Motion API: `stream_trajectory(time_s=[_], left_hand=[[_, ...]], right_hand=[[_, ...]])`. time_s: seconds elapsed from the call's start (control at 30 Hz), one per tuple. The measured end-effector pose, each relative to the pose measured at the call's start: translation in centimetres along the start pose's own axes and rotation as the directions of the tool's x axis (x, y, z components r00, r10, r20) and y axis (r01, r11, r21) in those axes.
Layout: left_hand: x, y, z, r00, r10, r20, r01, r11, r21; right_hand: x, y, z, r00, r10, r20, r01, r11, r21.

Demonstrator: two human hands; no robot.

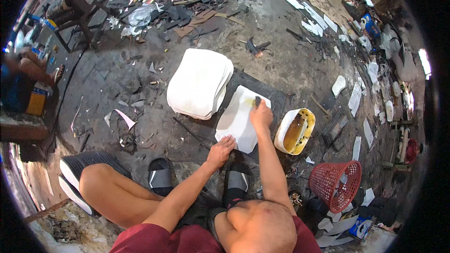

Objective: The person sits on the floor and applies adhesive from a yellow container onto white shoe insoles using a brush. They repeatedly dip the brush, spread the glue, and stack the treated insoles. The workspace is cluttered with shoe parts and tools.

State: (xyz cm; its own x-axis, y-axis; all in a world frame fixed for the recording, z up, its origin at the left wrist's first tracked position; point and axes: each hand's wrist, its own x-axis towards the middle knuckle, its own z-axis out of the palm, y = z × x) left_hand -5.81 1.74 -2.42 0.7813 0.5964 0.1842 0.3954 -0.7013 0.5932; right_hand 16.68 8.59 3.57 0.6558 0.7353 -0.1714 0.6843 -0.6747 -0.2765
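Observation:
A white sheet with trimmed corners lies on a dark mat in front of me. My right hand is closed round a small dark brush, its end on the sheet's far right part beside a yellowish smear. My left hand lies with its fingers on the sheet's near left corner, holding nothing. To the right stands an open white tub with amber-brown liquid inside and yellow drips on its rim. A thick stack of similar white sheets sits just beyond, to the left.
A red plastic basket leans at the lower right. Dark scraps cover the far floor; white offcuts lie along the right. A metal stand is at the far left, near another person's leg and sandalled foot. Grey slippers lie near my feet.

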Motion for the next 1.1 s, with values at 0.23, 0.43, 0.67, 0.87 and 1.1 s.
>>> stream_trajectory(time_s=[0.23,0.43,0.67,0.87,1.1], left_hand=[[0.3,-0.8,-0.2,0.995,0.080,-0.052,-0.079,0.997,0.014],[1.3,1.3,-0.7,0.984,-0.149,0.100,0.148,0.989,0.024],[-0.2,7.2,0.3,0.998,-0.058,-0.012,0.057,0.995,-0.084],[-2.0,8.7,1.8,0.948,0.095,0.305,-0.076,0.995,-0.072],[-0.1,7.2,0.7,0.992,0.029,0.126,-0.019,0.997,-0.077]], right_hand=[[8.8,-4.0,0.6,0.937,-0.338,0.089,0.329,0.939,0.103],[7.7,-4.0,-1.3,0.846,-0.429,0.318,0.461,0.887,-0.031],[-6.4,-2.2,1.2,0.634,-0.694,0.342,0.726,0.686,0.046],[-12.9,0.2,2.8,0.583,-0.796,0.162,0.785,0.604,0.141],[-8.0,1.4,-5.2,0.846,-0.532,0.011,0.351,0.572,0.741]])
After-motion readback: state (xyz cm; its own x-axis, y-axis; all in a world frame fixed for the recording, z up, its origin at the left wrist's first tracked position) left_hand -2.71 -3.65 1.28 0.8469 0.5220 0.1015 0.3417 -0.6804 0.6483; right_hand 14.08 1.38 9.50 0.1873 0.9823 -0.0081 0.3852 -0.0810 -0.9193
